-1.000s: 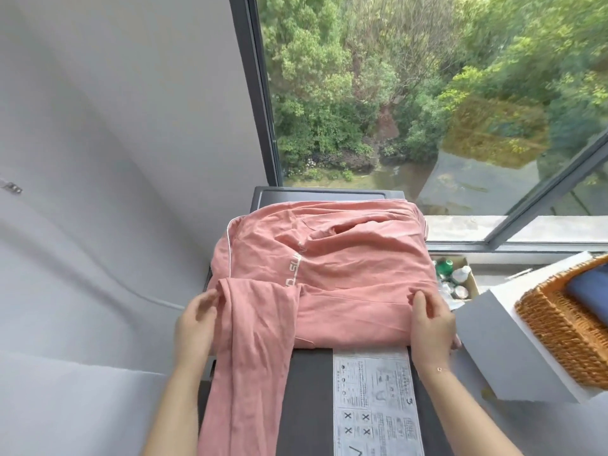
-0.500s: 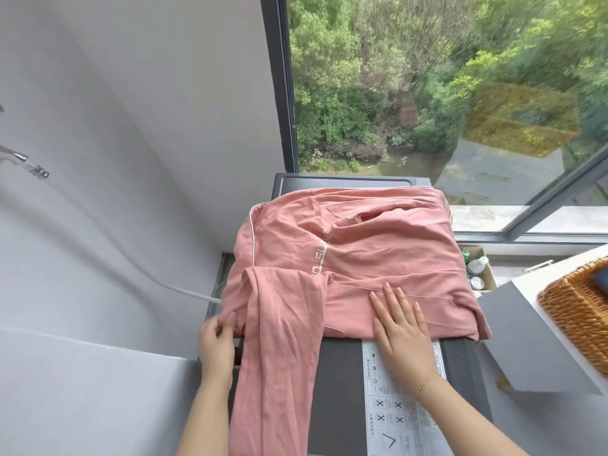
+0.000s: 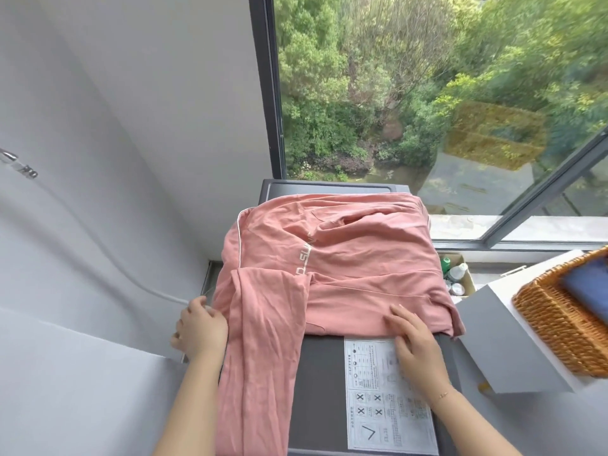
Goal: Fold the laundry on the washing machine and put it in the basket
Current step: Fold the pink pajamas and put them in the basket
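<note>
A pink garment (image 3: 332, 258) lies spread on the dark washing machine (image 3: 316, 373), with one long part hanging over the front edge. The left hand (image 3: 200, 327) grasps its left edge with curled fingers. The right hand (image 3: 416, 347) presses flat, fingers straight, on the hem. The wicker basket (image 3: 556, 327) stands at the right, on a white box (image 3: 503, 343).

A pink garment (image 3: 345, 258) lies spread on the washing machine (image 3: 322, 390). The left hand (image 3: 200, 327) pinches its left edge beside a hanging sleeve; the right hand (image 3: 416, 343) presses flat on its near hem. Right of that hand, a wicker basket (image 3: 556, 327) holds dark blue fabric (image 3: 589, 287).
</note>
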### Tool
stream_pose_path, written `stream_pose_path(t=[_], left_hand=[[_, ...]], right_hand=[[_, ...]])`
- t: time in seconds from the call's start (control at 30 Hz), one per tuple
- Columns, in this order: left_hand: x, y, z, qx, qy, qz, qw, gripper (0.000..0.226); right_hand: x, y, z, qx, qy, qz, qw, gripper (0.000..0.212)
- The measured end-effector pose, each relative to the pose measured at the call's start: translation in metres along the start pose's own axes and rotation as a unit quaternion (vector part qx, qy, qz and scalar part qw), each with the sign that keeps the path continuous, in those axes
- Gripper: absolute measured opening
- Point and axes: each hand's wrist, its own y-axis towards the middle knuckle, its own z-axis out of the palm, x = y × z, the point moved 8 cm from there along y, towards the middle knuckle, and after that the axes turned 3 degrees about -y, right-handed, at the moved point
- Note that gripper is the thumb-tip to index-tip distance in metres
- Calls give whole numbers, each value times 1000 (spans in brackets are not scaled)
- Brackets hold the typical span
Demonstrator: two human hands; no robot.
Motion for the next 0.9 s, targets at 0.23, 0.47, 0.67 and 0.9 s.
stream_pose_path(t=[0.23,0.47,0.67,0.9], left_hand=[[-133,-108,56,85,-20,351,932,25],[-200,-168,147,225,75,420,876,22],[-207,-171,173,221,132,390,884,18],[-207,-168,178,219,136,399,880,18]], right_hand=[[-85,-25,-74,-174,179,276,928,30],[-153,-30,-42,-66,315,432,842,34],[-159,3,-40,-43,392,408,824,11],[-171,34,-118,-141,307,289,896,19]])
